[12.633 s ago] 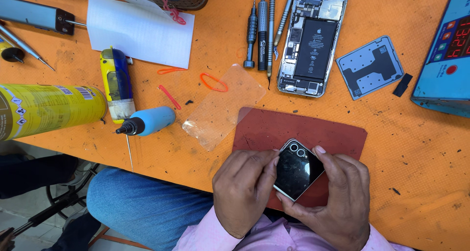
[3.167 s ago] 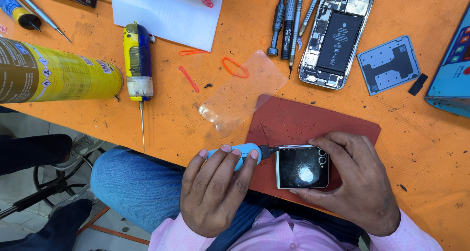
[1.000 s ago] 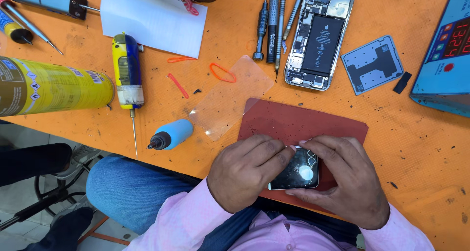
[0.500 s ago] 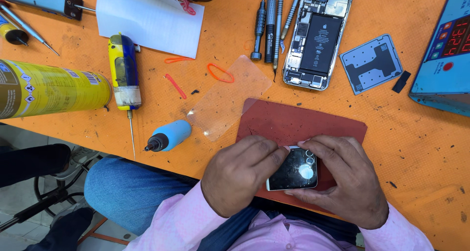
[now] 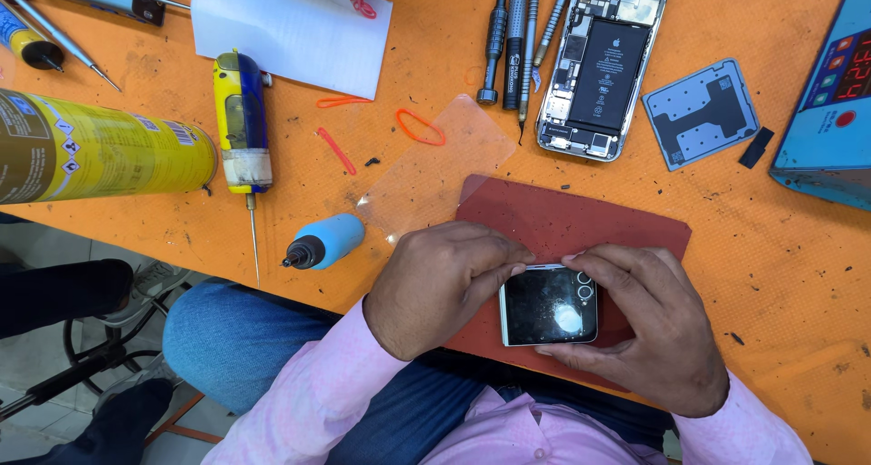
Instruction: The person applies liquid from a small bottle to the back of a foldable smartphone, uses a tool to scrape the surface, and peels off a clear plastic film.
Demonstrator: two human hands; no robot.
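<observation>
From where I watch, my left hand (image 5: 445,288) curls over the left edge of a small square folded phone (image 5: 548,305), its fingertips pressing along the top edge, while my right hand (image 5: 640,329) cups the device from the right and below, thumb near the two camera rings; both hands are grasping the phone, which sits glossy face up over the near part of a dark red mat (image 5: 581,229) at the front edge of the orange worktop (image 5: 771,247). Just left of the left hand lies a blue-handled tool (image 5: 325,241) with a black tip, and a clear plastic film (image 5: 435,170) overlaps the mat's far left corner. Farther out lie a yellow and blue tool with a long needle (image 5: 243,125), a yellow spray can (image 5: 95,147) on its side, two red rubber bands (image 5: 419,127) and a white sheet of paper (image 5: 290,29). Beyond the mat an opened phone (image 5: 601,66) serves as the only container of sorts, its shell showing a black battery and circuit parts, with screwdrivers (image 5: 513,39) beside it and a grey plate (image 5: 700,113) to its right.
</observation>
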